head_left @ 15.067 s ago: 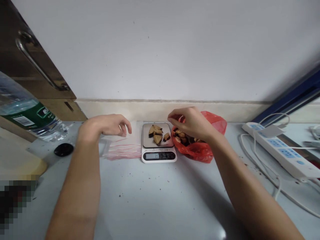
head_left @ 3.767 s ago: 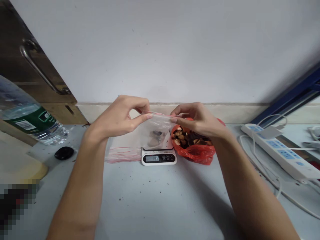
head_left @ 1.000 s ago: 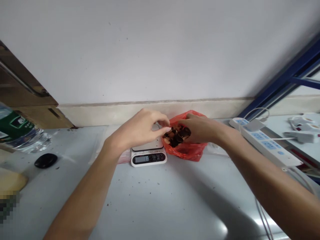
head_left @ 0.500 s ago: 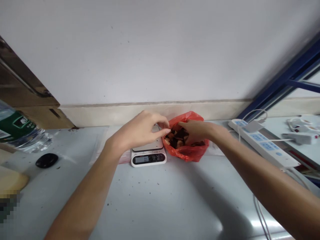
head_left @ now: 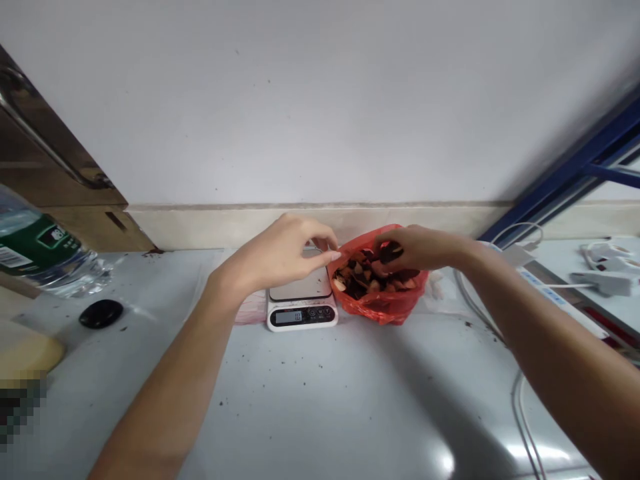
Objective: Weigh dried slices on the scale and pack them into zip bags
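Note:
A red plastic bag (head_left: 385, 310) stands with its mouth wide, filled with dried brown and reddish peel-like pieces (head_left: 363, 277). The thumb and fingertips of my left hand (head_left: 287, 253) pinch the bag's left rim, above the scale. My right hand (head_left: 407, 248) reaches into the bag from the right, its fingers curled among the dried pieces; exactly what lies between the fingertips is partly hidden. Directly left of the bag sits a white digital kitchen scale (head_left: 303, 316), its lit display showing what looks like 1.0. Part of its platform is under my left hand.
On the left are a large water bottle (head_left: 43, 243) with a green label and a black oval object (head_left: 101, 313). A white power strip (head_left: 565, 303) with cables lies at right beside a blue metal frame (head_left: 545, 180). Dark crumbs dot the grey tabletop (head_left: 300, 413). A wall rises behind.
My right hand has risen somewhat inside the bag, uncovering more of the dried pieces. The scale's reading went from about 0.8 to 1.0. My left hand stays at the rim; the view shifted slightly.

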Demonstrator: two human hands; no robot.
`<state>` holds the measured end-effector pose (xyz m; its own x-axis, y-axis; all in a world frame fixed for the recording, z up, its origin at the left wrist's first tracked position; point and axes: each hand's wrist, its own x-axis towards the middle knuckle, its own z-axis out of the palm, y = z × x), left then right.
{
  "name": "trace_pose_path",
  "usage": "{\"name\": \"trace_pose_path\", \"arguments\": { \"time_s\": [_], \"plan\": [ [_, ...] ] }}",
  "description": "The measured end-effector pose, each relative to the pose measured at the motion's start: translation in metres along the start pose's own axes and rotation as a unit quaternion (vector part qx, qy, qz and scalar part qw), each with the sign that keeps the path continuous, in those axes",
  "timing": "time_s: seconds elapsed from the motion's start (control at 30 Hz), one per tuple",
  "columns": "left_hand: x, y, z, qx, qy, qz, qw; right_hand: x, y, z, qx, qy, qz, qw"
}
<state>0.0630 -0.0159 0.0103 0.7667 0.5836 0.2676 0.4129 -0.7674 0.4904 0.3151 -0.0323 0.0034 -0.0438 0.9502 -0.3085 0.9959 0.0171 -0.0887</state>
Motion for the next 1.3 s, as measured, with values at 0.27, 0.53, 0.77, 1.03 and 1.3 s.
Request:
{"name": "trace_pose_path", "arguments": {
  "time_s": [0.27, 0.53, 0.77, 1.03, 1.3],
  "plan": [
    [-0.009, -0.006, -0.018, 0.008, -0.007, -0.038, 0.999, -0.022, -0.02, -0.034, 0.061, -0.032, -0.044, 0.997],
    [-0.03, -0.032, -0.047, 0.048, -0.075, -0.191, 0.978, 0.0, -0.087, -0.03, 0.072, 0.028, -0.144, 0.987],
    [-0.044, -0.058, -0.054, 0.06, -0.196, -0.286, 0.936, 0.031, -0.131, 0.01, 0.032, -0.006, -0.114, 0.993],
    [-0.046, -0.06, -0.055, 0.078, -0.185, -0.273, 0.941, 0.042, -0.132, 0.026, 0.035, -0.031, -0.132, 0.99],
    [-0.046, -0.06, -0.054, 0.078, -0.191, -0.271, 0.94, 0.03, -0.123, 0.017, 0.079, -0.024, -0.105, 0.991]
  ]
}}
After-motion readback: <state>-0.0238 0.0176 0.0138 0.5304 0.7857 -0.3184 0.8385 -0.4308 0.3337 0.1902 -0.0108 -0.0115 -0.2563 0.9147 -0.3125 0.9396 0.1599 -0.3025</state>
